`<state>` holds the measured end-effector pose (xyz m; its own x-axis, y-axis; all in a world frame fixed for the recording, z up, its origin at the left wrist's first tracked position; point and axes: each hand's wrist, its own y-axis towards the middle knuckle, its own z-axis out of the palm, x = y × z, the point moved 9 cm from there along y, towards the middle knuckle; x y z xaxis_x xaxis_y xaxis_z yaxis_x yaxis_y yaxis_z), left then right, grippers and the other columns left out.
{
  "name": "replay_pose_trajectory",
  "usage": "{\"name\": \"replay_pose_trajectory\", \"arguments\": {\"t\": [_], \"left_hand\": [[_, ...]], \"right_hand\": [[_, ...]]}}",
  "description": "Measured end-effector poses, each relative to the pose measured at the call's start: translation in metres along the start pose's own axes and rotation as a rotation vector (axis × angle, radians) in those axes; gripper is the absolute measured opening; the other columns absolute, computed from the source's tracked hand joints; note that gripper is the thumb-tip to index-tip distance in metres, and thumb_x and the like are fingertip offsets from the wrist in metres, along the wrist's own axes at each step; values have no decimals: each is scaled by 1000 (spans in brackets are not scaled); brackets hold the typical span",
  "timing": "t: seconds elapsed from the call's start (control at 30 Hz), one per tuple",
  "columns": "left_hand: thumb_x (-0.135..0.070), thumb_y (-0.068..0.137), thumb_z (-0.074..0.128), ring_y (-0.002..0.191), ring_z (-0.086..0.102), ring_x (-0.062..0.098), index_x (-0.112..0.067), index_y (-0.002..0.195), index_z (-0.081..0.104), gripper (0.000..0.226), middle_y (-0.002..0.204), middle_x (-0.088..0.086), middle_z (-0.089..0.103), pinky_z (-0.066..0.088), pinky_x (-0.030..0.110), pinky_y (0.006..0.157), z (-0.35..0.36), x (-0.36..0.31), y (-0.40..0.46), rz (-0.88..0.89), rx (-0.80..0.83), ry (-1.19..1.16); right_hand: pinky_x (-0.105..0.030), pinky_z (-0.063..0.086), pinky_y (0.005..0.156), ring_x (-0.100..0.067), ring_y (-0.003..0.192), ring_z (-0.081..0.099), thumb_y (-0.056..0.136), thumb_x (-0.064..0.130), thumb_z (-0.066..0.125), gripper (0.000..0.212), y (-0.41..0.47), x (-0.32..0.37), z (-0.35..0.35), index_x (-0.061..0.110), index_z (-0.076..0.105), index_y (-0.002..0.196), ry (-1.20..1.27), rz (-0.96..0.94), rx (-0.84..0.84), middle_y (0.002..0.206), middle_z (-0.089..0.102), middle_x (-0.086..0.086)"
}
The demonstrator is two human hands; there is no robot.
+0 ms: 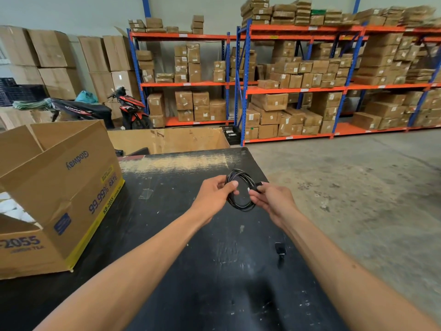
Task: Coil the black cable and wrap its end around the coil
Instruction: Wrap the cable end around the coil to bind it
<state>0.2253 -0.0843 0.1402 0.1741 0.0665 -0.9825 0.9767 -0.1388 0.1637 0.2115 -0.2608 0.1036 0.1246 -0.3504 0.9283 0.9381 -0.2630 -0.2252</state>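
Note:
The black cable (241,205) is wound into a round coil of several loops, held in the air above the black table (191,271). My left hand (216,195) pinches the coil's left side between thumb and fingers. My right hand (272,201) grips the coil's right side, with the cable's plug end (258,184) sticking out above its fingertips. Both forearms reach in from the bottom of the view. The coil's lower loops hang free between the two hands.
An open cardboard box (59,199) with printed labels stands on the table's left part. A small black object (280,250) lies on the table near my right forearm. Beyond the table are a concrete floor (358,187), shelving racks full of boxes and a parked scooter (128,108).

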Motion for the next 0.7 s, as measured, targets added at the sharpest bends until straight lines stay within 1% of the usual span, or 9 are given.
{"name": "replay_pose_trajectory", "arguments": {"t": [0.07,0.13,0.2,0.3,0.37,0.47,0.53,0.6,0.7], "left_hand": [[-13,94,61,73,64,12,-13,97,74,14,74,-1,68,52,33,82,0,-5,1,53,8,135],[-16,94,58,68,60,12,-27,86,73,20,65,-6,62,48,32,75,2,-6,2,85,33,250],[-18,94,57,67,58,12,-33,81,72,25,63,-7,60,46,31,74,5,-3,3,81,64,273],[-15,96,57,67,58,9,-28,98,75,22,74,-3,64,47,26,76,12,-5,2,81,107,290],[-14,96,58,70,61,7,-21,104,74,20,81,-1,67,49,23,79,15,-7,1,86,130,304],[-13,95,62,76,66,10,-17,107,72,17,84,4,70,53,28,86,16,-4,3,50,168,287],[-11,94,64,77,68,16,-9,110,68,17,84,9,70,55,33,87,18,0,1,-10,198,212],[-9,94,64,73,66,18,-1,119,63,27,84,11,67,57,32,83,19,2,1,-54,206,121],[-1,94,61,69,62,17,8,126,58,34,79,6,66,58,37,81,15,8,4,-144,185,-102]], "right_hand": [[-25,59,52,-15,60,74,95,5,52,17,-1,-2,2,5,65,107,-182,-9,37,108,73,-20],[-34,61,67,-16,73,73,89,24,55,19,-3,10,1,19,67,104,-544,-144,21,109,74,-8],[-43,55,92,-17,103,66,86,39,55,34,-9,31,6,33,62,118,-864,-391,0,116,69,4],[-43,42,108,-20,128,48,93,37,57,52,-25,50,31,39,47,144,-1131,-817,116,142,53,2],[-40,44,107,-23,128,53,97,28,62,51,-25,48,42,27,51,147,-1187,-937,238,143,55,-3],[-39,53,88,-33,102,68,93,16,69,33,-21,50,43,11,71,125,-1201,-1006,239,112,71,-13],[-42,55,77,-35,91,69,92,15,68,24,-23,52,41,12,76,114,-1213,-1035,186,97,73,-13],[-43,55,72,-34,89,68,92,17,66,22,-27,55,39,17,76,111,-1215,-1038,130,96,74,-10],[-40,53,75,-31,90,67,95,19,65,25,-25,55,41,21,75,117,-1176,-967,135,95,73,-9]]}}
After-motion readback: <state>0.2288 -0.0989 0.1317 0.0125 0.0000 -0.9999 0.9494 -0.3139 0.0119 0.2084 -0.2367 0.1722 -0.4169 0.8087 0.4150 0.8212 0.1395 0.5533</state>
